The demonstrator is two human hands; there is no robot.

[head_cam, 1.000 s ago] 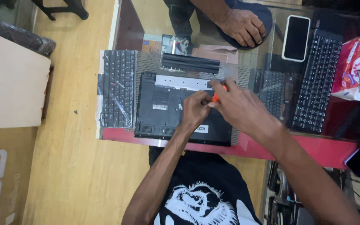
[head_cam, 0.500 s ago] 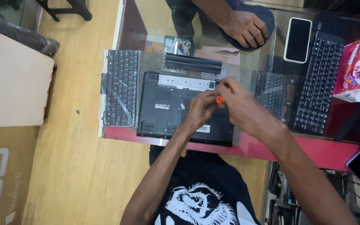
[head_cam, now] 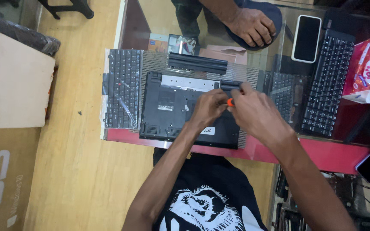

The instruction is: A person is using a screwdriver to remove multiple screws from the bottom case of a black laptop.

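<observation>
A black laptop (head_cam: 168, 107) lies upside down on the glass counter, with its battery bay open along the far edge. My left hand (head_cam: 208, 107) rests on its underside, fingers curled near an orange-handled screwdriver (head_cam: 230, 102). My right hand (head_cam: 253, 112) grips that screwdriver over the laptop's right part; the tip is hidden by my fingers. A long black battery (head_cam: 198, 63) lies just beyond the laptop.
A loose keyboard in plastic wrap (head_cam: 122, 87) lies left of the laptop; two more keyboards (head_cam: 327, 81) lie to the right. A phone (head_cam: 306, 38) and a red-white packet (head_cam: 365, 70) sit far right. Another person's hand (head_cam: 253, 26) rests across the counter. Cardboard boxes (head_cam: 13, 90) stand at left.
Both hands stay on the laptop's underside around the screwdriver, shifting only slightly. The view has drifted a little; nothing else has moved.
</observation>
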